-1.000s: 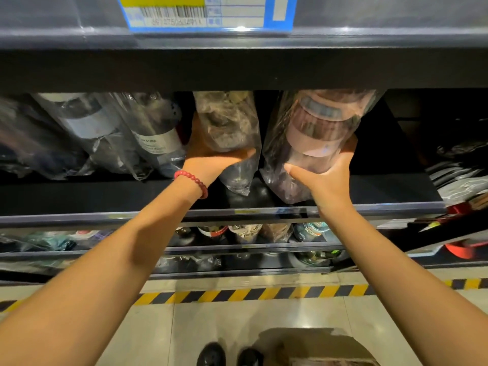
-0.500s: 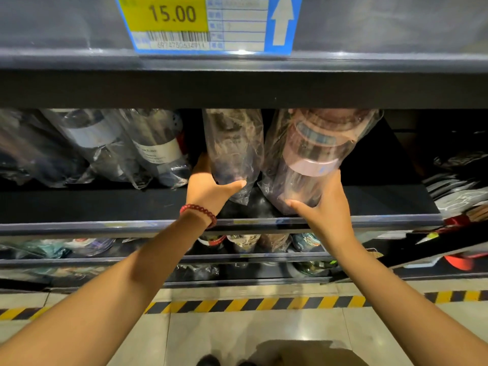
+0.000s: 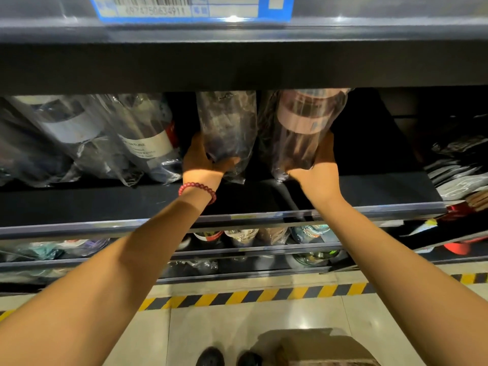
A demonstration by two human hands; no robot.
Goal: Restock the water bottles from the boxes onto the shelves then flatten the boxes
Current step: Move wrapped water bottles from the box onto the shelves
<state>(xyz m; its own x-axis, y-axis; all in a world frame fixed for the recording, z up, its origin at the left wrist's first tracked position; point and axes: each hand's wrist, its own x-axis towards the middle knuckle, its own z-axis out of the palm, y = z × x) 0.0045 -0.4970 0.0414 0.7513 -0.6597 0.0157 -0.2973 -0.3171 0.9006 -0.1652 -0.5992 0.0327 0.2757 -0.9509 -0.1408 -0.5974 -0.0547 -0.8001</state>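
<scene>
Two water bottles in clear plastic bags stand on the dark shelf [image 3: 383, 191]. My left hand [image 3: 200, 162], with a red bead bracelet at the wrist, grips the base of the dark bagged bottle [image 3: 227, 125]. My right hand [image 3: 320, 170] grips the base of the clear bottle with a pink band [image 3: 306, 122]. The tops of both bottles are hidden behind the shelf above. A cardboard box [image 3: 317, 350] sits on the floor below, by my shoes.
More bagged bottles [image 3: 142, 138] lean on the shelf to the left. The upper shelf edge carries a blue price label [image 3: 190, 7]. Lower shelves hold more bottles [image 3: 311, 232]. A yellow-black hazard stripe [image 3: 253, 297] runs along the floor. Packaged goods [image 3: 459, 178] lie at right.
Both hands have pushed their bottles deeper onto the shelf and stood them more upright. The view has tilted down slightly, bringing the box back into sight.
</scene>
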